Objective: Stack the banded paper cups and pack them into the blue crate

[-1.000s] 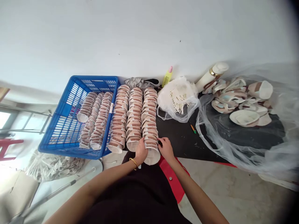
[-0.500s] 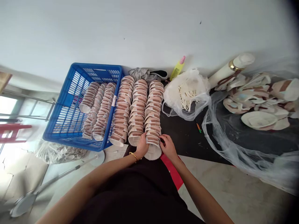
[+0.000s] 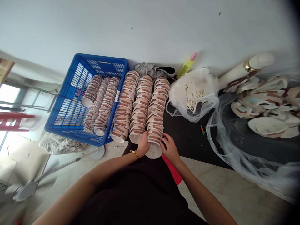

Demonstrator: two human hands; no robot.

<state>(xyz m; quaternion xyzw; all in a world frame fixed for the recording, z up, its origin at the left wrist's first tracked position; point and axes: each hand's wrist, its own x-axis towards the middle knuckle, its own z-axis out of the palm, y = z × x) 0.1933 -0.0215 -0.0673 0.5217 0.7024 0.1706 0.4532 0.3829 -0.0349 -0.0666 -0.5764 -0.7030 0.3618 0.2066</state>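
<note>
Three long rows of nested, cup-shaped fabric pieces in beige and brown lie side by side on the black table. At the near end of the right row (image 3: 156, 123), my left hand (image 3: 143, 145) grips the left side, thumb on top. My right hand (image 3: 170, 148) holds the opposite side of the same row with curled fingers. The round pale mouth of the nearest piece (image 3: 154, 151) faces me between both hands. To the left are the middle row (image 3: 138, 115) and the left row (image 3: 123, 114). The undersides of my fingers are partly hidden.
A blue plastic basket (image 3: 52, 120) with more nested rows stands left. On the black table (image 3: 185, 140) are a clear bag of cream strips (image 3: 193, 93), a yellow bottle (image 3: 186, 67) and loose fabric pieces (image 3: 260, 103). A white wall rises behind; a standing fan (image 3: 27, 190) is lower left.
The view has shifted a little, with the table things further right in the picture. Both hands stay at the near end of the right row; the right fingers have moved slightly on its side.
</note>
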